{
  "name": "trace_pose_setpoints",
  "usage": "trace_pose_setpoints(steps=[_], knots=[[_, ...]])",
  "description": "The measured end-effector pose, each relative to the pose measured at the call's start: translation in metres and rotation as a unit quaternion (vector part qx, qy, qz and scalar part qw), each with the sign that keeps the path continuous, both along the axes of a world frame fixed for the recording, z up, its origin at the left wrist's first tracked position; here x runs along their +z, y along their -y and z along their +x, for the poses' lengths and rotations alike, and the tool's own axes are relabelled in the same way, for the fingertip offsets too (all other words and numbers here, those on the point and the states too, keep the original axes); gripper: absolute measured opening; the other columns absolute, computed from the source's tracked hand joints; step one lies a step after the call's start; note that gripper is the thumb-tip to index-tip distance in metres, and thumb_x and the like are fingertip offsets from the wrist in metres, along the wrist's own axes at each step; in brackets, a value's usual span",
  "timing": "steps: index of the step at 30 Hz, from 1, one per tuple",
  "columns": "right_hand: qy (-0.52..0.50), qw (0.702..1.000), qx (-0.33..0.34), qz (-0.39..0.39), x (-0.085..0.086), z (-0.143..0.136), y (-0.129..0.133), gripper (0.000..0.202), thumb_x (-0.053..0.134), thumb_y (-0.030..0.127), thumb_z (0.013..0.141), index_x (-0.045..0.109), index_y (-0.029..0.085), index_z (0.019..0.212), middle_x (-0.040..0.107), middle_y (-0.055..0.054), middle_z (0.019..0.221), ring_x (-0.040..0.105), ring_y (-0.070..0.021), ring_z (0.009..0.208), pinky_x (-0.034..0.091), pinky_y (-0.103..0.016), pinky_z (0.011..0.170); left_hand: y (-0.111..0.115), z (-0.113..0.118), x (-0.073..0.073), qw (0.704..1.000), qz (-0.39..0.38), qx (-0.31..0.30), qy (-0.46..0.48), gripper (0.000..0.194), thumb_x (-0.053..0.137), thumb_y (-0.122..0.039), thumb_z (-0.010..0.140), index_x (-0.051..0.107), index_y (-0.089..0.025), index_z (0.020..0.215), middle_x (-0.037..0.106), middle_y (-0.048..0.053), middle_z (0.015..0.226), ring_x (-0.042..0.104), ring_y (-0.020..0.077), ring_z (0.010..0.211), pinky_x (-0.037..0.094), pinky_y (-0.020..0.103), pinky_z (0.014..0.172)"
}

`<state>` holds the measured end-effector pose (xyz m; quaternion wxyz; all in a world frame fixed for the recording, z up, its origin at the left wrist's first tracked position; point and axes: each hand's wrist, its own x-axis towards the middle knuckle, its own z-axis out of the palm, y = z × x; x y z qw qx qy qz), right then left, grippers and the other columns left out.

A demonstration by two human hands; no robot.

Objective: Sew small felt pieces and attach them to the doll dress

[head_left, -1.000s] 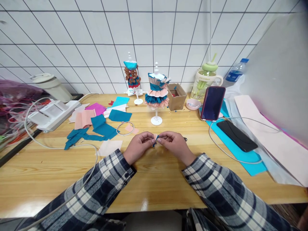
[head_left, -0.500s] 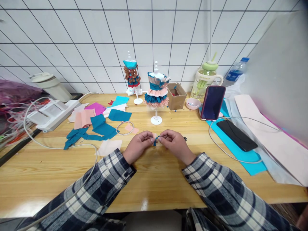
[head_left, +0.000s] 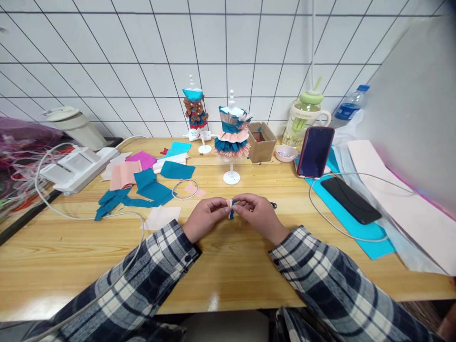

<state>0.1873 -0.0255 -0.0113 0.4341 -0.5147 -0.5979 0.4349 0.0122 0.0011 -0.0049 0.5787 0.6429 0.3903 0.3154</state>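
Our left hand (head_left: 207,214) and right hand (head_left: 259,214), nearly closed, together pinch scraps (head_left: 232,215). The box (head_left: 265,152) holds red bits (head_left: 260,139); the bowl (head_left: 286,160), small pieces (head_left: 285,154).

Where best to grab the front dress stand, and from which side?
I'd pinch the front dress stand by its thin white stem, from the near side: it stands upright between the round base and the ruffled skirt, which looks easily crushed.

Craft workspace, dress forms (head_left: 233,127), coloured scraps (head_left: 151,188)
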Motion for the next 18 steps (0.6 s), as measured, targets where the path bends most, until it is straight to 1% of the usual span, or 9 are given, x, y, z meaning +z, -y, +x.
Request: trace_pose_setpoints(steps=[2,5,11,15,18], knots=[[-0.012,1.0,-0.009,-0.005,-0.0009,-0.0002,-0.0009,0.02,0.065,0.033,0.072,0.065,0.016,0.084,0.064,-0.002,0.068,0.054,-0.0104,0.055,0.044,-0.022,0.051,-0.0003,-0.0002,-0.0029,1.0,0.008,0.001,-0.008,0.021,0.064,-0.035,0.078,0.068,-0.015,0.085,0.068,0.003,0.082,0.059,0.0152,0.078,0.044,0.025,0.077],[-0.028,0.999,-0.019,-0.015,-0.0011,-0.0006,-0.002,0.019,0.066,0.033,0.07,0.064,0.016,0.08,0.064,-0.001,0.067,0.053,-0.0102,0.054,0.043,-0.021,0.05,-0.0002,-0.0007,-0.006,0.999,0.029,0.006,-0.027,0.022,0.063,-0.036,0.078,0.069,-0.016,0.085,0.069,0.003,0.082,0.059,0.0155,0.079,0.045,0.025,0.078],[-0.037,0.998,-0.022,-0.035,-0.0007,0.0006,-0.002,0.022,0.066,0.035,0.07,0.066,0.016,0.081,0.066,-0.002,0.068,0.055,-0.0114,0.055,0.044,-0.022,0.048,-0.0001,-0.0016,-0.0059,0.996,0.072,0.017,-0.052,0.024,0.061,-0.038,0.079,0.068,-0.016,0.085,0.069,0.003,0.082,0.061,0.0178,0.081,0.046,0.027,0.078],[-0.03,0.999,-0.014,-0.036,0.0014,0.0012,-0.0007,0.022,0.061,0.034,0.074,0.068,0.016,0.084,0.067,-0.003,0.071,0.058,-0.0126,0.059,0.045,-0.022,0.05,-0.0002,-0.0022,-0.0042,0.997,0.066,0.013,-0.045,0.026,0.062,-0.038,0.079,0.069,-0.016,0.09,0.071,0.005,0.089,0.062,0.0199,0.085,0.047,0.029,0.08],[-0.024,0.999,-0.019,-0.032,0.0029,0.0002,-0.0003,0.02,0.061,0.033,0.073,0.067,0.016,0.082,0.064,-0.002,0.067,0.055,-0.0112,0.056,0.045,-0.022,0.049,-0.0002,-0.0014,-0.0036,0.997,0.062,0.018,-0.048,0.027,0.063,-0.038,0.078,0.069,-0.015,0.09,0.071,0.006,0.088,0.063,0.0201,0.083,0.048,0.029,0.079]])
